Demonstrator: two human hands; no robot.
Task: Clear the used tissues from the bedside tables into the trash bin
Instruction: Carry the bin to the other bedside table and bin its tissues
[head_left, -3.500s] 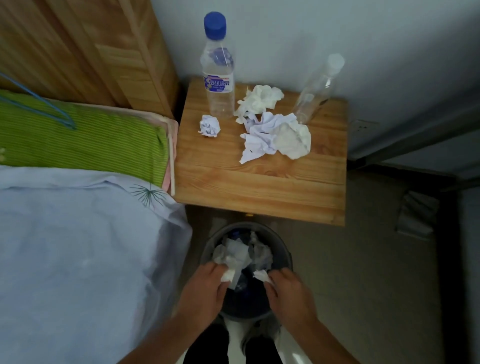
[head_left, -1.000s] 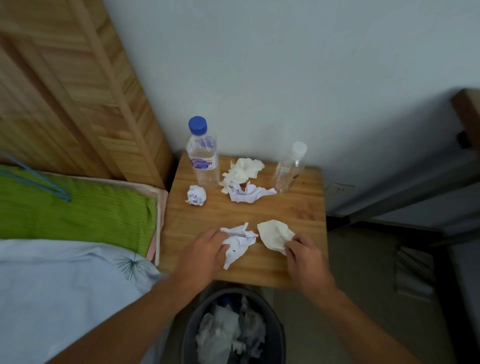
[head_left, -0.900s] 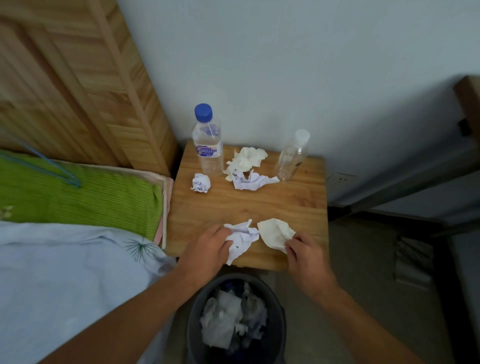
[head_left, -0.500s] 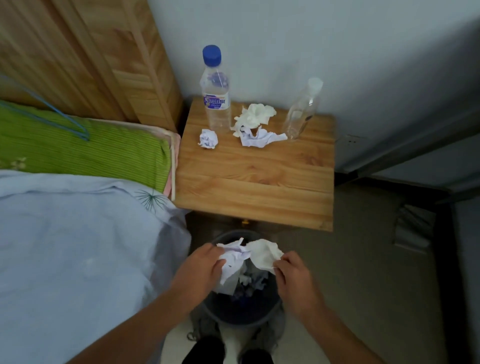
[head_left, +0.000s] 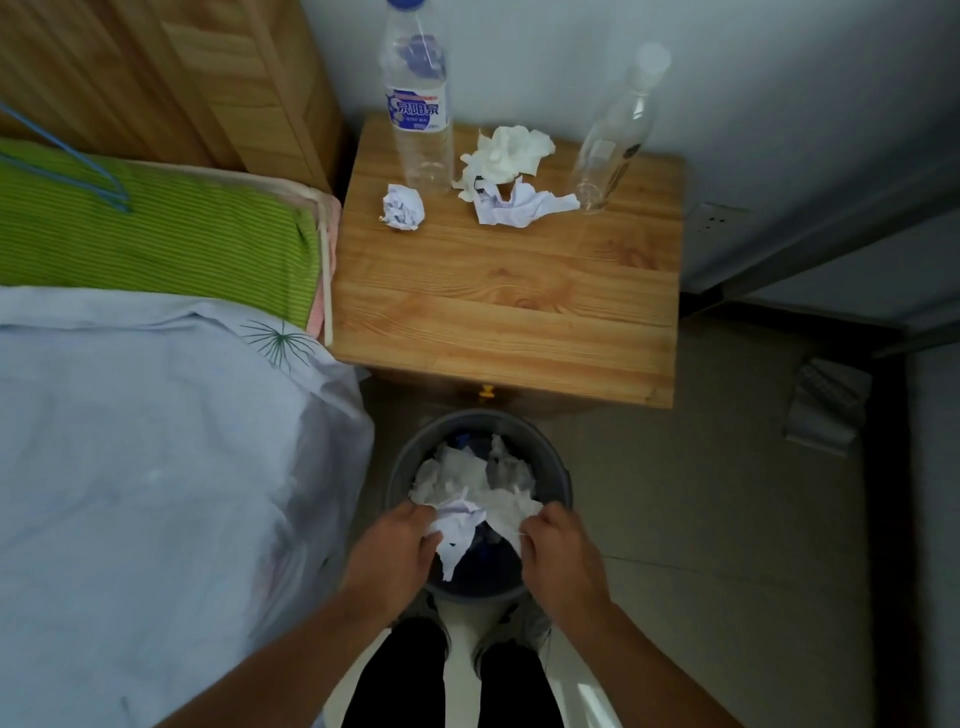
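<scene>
Head view showed both hands over the bin (head_left: 558, 470), the left hand (head_left: 387, 558) pinching a tissue (head_left: 457, 527), the right hand (head_left: 558, 558) pinching another (head_left: 506, 512). Released near the rim, either could catch and fall outside. Three wads (head_left: 511, 156) lay on the table (head_left: 519, 312).

- My left hand (head_left: 390, 552) and right hand (head_left: 558, 552) are bare: no gloves, rings or watch.
- Both my forearms are uncovered up to the frame's lower edge, with no sleeve in sight.
- I wear plain black trousers (head_left: 452, 680) on both legs.
- My grey shoes (head_left: 524, 626) peek out beneath the trouser cuffs.
</scene>
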